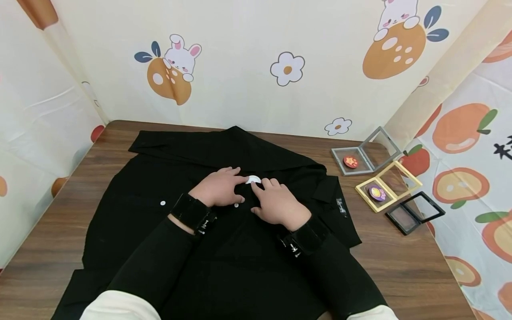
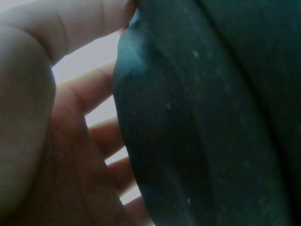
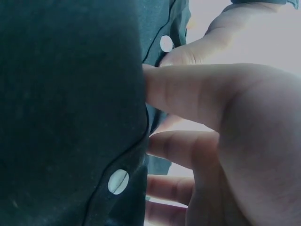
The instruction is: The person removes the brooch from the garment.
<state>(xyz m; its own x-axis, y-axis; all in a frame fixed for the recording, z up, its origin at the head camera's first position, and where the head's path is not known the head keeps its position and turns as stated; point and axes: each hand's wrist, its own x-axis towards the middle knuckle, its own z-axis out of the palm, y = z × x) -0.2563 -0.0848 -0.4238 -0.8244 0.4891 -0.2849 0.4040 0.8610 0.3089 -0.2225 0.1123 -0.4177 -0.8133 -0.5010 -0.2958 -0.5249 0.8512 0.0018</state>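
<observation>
A black button-up shirt (image 1: 132, 200) is spread over the wooden table. My left hand (image 1: 218, 189) holds its cloth near the middle; in the left wrist view the thumb (image 2: 89, 21) is at the cloth's edge and the other fingers reach behind it. My right hand (image 1: 280, 202) pinches the cloth opposite, its thumb (image 3: 183, 89) at the edge in the right wrist view, with fingers behind. Between the fingertips shows a small white patch (image 1: 253, 179). White buttons (image 1: 236, 205) dot the shirt, one (image 3: 118, 181) below my right thumb.
At the right stand three hinged, open display cases: a grey one (image 1: 352, 151) with a red round piece (image 1: 350, 162), a yellow one (image 1: 394, 195) with a purple piece (image 1: 377, 193), and a black one (image 1: 404, 218). Patterned curtains (image 1: 248, 40) border the table (image 1: 400, 271).
</observation>
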